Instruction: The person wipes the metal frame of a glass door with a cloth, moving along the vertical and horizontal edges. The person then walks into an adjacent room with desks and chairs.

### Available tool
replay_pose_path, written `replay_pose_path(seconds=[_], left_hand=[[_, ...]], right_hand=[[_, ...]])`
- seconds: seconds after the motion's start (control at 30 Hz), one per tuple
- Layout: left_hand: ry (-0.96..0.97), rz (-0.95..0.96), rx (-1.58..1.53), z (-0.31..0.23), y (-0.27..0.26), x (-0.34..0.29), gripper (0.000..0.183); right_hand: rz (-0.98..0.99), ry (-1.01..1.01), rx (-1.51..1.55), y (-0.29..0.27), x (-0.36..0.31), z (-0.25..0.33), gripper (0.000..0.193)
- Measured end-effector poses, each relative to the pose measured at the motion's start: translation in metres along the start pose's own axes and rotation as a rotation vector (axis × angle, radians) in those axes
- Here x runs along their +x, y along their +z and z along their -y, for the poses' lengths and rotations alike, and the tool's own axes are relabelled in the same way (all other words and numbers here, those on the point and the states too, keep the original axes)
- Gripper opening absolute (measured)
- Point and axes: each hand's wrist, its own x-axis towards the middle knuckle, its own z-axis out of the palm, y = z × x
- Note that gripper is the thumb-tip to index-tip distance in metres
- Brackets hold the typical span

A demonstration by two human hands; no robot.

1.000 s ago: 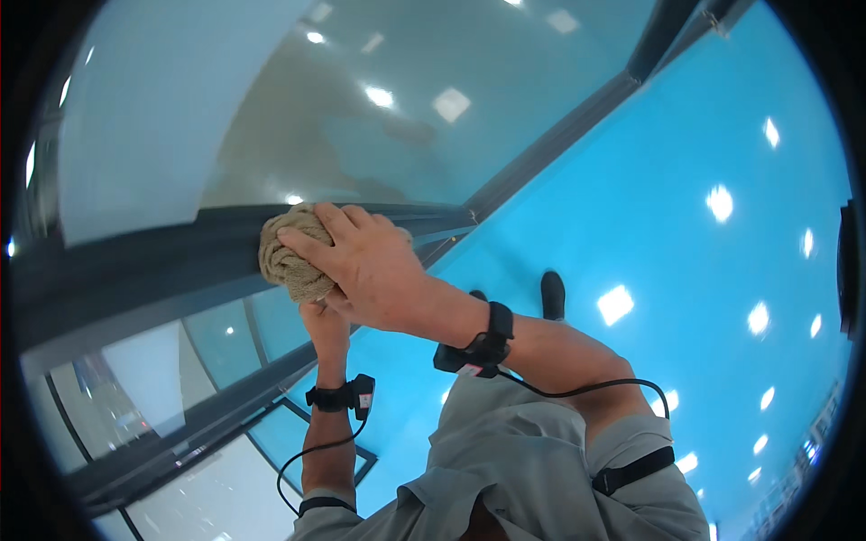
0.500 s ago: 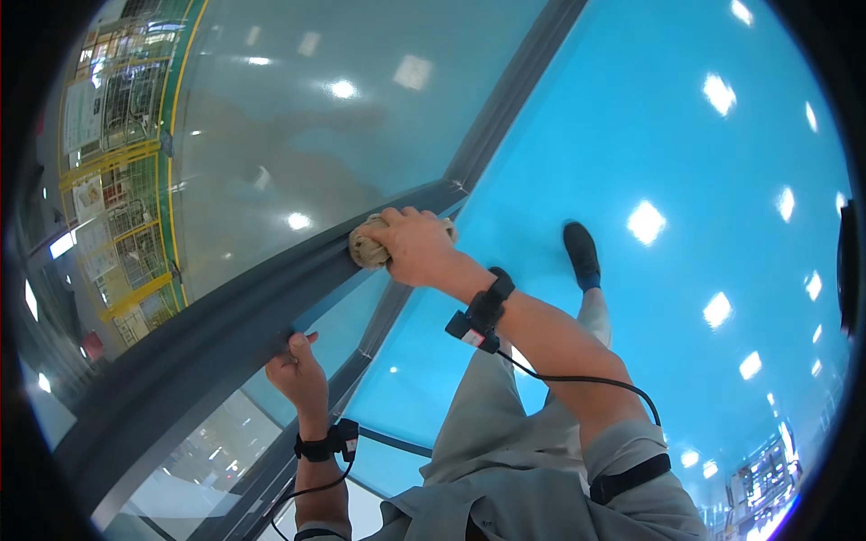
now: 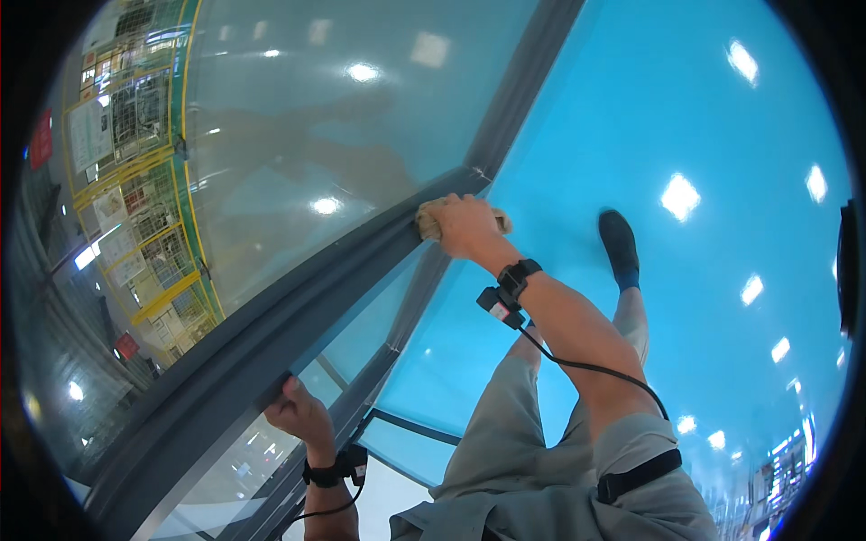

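Note:
A tan cloth (image 3: 433, 221) is bunched under my right hand (image 3: 467, 224), whose fingers wrap over it. Cloth and hand press on the dark grey frame rail (image 3: 307, 293), close to the corner where it meets another bar. Lower down, my left hand (image 3: 302, 413) touches the underside of the same rail. Its thumb points up along the edge, while the other fingers are mostly hidden behind the rail, so their grip does not show.
Glass panes (image 3: 298, 153) fill the frame. A glossy blue floor (image 3: 722, 270) spreads to the right, with my dark shoe (image 3: 619, 243) on it. Yellow-framed mesh fencing (image 3: 144, 180) stands at far left. Thin black cables (image 3: 595, 368) run from both wrist straps.
My right hand has slid the cloth along the rail, up and right toward the corner. The left hand stays against the rail, slightly lower in view. The whole view has shifted a little.

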Motion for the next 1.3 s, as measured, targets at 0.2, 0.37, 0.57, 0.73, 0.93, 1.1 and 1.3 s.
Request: replay_pose_path(seconds=[0.2,0.37,0.57,0.73,0.93,1.1,1.3], left_hand=[[-0.056,-0.013,-0.224,-0.029,0.019,-0.004,0.037],[-0.072,0.035,0.006,-0.010,0.022,-0.004,0.032],[-0.080,-0.031,-0.195,-0.007,0.031,-0.005,0.060],[0.073,-0.124,-0.007,0.021,0.030,-0.005,0.064],[-0.018,-0.305,0.147,0.025,0.030,-0.006,0.071],[0.053,-0.423,0.072,0.028,0.031,-0.009,0.070],[-0.074,-0.509,0.117,0.044,-0.004,-0.021,0.076]], right_hand=[[-0.066,-0.385,0.232,-0.071,-0.074,0.092,0.049],[-0.134,-0.633,0.328,-0.107,-0.116,0.144,0.053],[0.033,-0.405,0.200,-0.073,-0.063,0.077,0.049],[0.018,-0.210,0.178,-0.011,-0.002,-0.007,0.052],[0.126,0.001,0.014,0.034,0.050,-0.072,0.055],[0.130,0.090,-0.104,0.063,0.082,-0.112,0.051],[0.054,0.278,-0.206,0.111,0.095,-0.138,0.049]])
